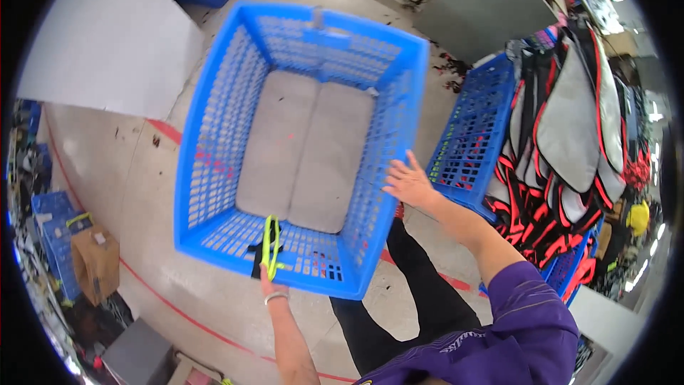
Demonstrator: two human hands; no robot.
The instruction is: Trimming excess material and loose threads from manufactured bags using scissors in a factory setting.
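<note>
In front of me is a large blue plastic basket [189, 171] with latticed walls and a flat grey-beige bottom with a seam down its middle. Whether it touches the floor I cannot tell. A yellow-green strap [269, 246] is looped at its near rim, beside a black piece [257, 260]. My left hand [269, 286] is closed at that strap, its fingers partly hidden by the rim. Against the right wall of the basket rests my right hand [408, 182], open, fingers spread over the edge.
To the right stands another blue crate [476, 128], beside a heap of grey and black pieces with red edging [566, 121]. A white board [107, 36] is at the far left, a cardboard box [95, 264] at the left. Dark scraps [450, 71] lie on the floor.
</note>
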